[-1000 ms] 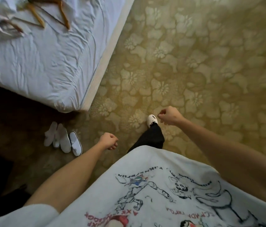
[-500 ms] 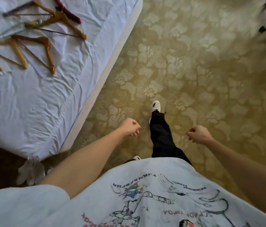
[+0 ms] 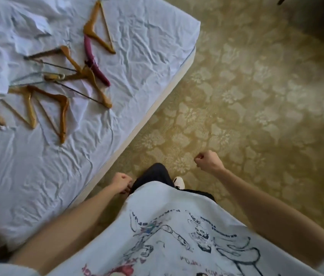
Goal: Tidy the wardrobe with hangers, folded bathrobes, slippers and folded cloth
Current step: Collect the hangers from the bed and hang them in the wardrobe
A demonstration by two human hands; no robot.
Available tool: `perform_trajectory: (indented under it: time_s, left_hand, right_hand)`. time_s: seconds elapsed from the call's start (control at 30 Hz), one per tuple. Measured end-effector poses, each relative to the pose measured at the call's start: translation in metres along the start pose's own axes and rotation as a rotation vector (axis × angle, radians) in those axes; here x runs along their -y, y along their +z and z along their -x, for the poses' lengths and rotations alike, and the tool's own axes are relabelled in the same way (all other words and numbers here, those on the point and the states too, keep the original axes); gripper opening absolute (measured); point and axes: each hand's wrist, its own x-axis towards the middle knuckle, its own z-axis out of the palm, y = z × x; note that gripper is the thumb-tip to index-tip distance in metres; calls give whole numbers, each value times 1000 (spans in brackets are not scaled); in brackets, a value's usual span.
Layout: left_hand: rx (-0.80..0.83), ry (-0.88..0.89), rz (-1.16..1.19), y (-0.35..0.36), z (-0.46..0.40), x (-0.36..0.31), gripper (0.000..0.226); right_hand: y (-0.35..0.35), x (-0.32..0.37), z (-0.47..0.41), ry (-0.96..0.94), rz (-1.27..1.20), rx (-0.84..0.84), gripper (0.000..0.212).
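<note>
Hands both curled, left hand [image 3: 120, 182] and right hand [image 3: 207, 161] gripping nothing; hangers [image 3: 65, 76] scattered on bed [image 3: 147, 46].

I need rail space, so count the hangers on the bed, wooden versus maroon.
Wooden hangers: 6 (one partly hidden at the left)
Maroon hanger: 1
Total: 7
</note>
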Motion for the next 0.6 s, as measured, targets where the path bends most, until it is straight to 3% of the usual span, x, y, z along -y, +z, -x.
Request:
perform_trajectory:
  time_s: [0.27,0.6]
  left_hand:
    - [-35,-53,145,-75,-87,-73,20]
    - [-69,-37,444,-193,-187,-251,20]
  right_hand:
    - [-62,197,-147,-287,202,149,16]
    - [-215,291,-313,-182,327,105,17]
